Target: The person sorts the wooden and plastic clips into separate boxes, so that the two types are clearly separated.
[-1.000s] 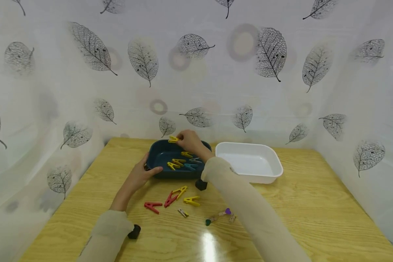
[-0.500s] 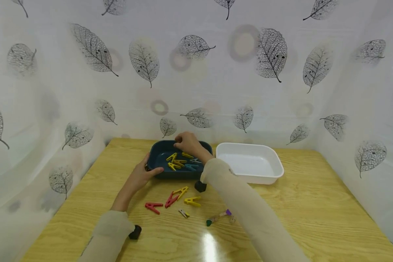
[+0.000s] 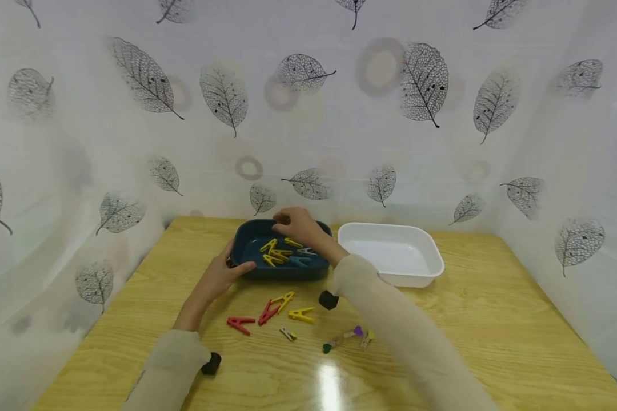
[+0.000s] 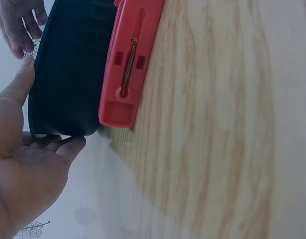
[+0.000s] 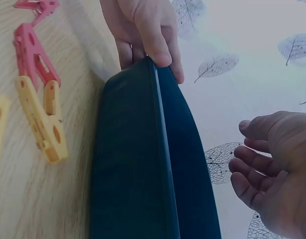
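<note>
My left hand (image 3: 222, 273) grips the left end of a dark blue-green plastic basin (image 3: 280, 274), thumb over the rim and fingers around the outside. Inside it lie several yellow clothespins (image 3: 269, 260), a blue clothespin (image 3: 300, 261) and a grey clothespin (image 3: 307, 251). Over the basin's back part hovers my right hand (image 3: 299, 225); in the right wrist view its fingers (image 5: 250, 169) are loosely bent with nothing between them. The left wrist view has a red clothespin (image 4: 127, 69) large beside the basin's outer wall.
Before the basin, on the wooden table (image 3: 257, 377), lie red clothespins (image 3: 240, 323), yellow clothespins (image 3: 301, 315) and several small wooden clips (image 3: 288, 334), some heart-topped. A white basin (image 3: 391, 251) stands just right of the dark one. Leaf-print curtain (image 3: 308, 114) surrounds the table's back and sides.
My right hand has let go of a yellow clothespin, which now lies in the dark basin. The right forearm has shifted slightly right; my left hand keeps its place.
</note>
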Motion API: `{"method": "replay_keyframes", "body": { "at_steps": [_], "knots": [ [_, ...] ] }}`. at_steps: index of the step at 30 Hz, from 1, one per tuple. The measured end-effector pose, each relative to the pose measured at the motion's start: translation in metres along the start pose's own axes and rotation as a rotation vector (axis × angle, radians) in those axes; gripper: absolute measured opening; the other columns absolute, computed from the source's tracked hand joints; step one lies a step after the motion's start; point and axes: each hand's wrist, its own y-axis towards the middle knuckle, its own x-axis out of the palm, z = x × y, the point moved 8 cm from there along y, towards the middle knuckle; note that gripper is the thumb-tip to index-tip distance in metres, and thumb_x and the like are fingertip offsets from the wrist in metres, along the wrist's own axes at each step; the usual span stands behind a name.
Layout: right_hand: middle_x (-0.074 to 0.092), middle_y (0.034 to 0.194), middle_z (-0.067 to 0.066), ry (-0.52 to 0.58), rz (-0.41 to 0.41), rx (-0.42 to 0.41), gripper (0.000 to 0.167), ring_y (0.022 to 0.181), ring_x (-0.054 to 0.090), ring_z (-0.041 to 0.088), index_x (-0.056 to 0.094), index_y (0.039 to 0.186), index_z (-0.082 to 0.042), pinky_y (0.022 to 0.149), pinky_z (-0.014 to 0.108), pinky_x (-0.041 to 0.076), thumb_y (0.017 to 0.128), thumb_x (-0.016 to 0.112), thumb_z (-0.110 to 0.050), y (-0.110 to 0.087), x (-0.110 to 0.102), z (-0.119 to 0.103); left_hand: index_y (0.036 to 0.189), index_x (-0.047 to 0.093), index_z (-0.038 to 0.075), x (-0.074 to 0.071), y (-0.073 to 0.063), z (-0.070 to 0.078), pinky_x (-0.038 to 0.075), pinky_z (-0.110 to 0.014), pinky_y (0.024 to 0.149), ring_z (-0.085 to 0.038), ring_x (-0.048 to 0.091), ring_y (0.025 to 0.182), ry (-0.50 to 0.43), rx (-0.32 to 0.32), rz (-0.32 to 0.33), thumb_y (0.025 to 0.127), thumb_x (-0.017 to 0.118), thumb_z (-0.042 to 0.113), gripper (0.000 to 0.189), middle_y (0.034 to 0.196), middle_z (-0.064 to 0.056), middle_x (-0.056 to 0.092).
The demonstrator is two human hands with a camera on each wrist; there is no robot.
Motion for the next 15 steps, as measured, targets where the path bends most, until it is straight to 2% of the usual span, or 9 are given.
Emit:
{"method": "replay_keyframes", "body": {
  "at_steps": [8, 15],
  "knots": [
    [0.072, 0.121, 0.016, 0.084, 0.029, -0.054, 0.032, 0.108, 0.069, 0.025, 0.069, 0.129, 0.000, 0.094, 0.034, 0.055, 0.102, 0.068, -0.018, -0.025, -0.014, -0.003, 0.165, 0.003, 0.003, 0.000, 0.000, 0.001, 0.020, -0.060, 0.121, -0.048, 0.016, 0.153, 0.004, -0.007, 0.004, 0.101, 0.068, 0.040, 0.099, 0.168, -0.029, 0.011],
    [0.074, 0.113, 0.013, 0.155, 0.028, -0.085, 0.031, 0.098, 0.070, 0.022, 0.070, 0.127, 0.002, 0.085, 0.031, 0.057, 0.101, 0.069, -0.015, -0.051, -0.022, -0.011, 0.165, 0.003, 0.003, 0.000, 0.001, 0.001, 0.021, -0.060, 0.121, -0.048, 0.018, 0.152, 0.002, -0.013, 0.007, 0.100, 0.069, 0.041, 0.100, 0.168, -0.028, 0.011]
  ]
}}
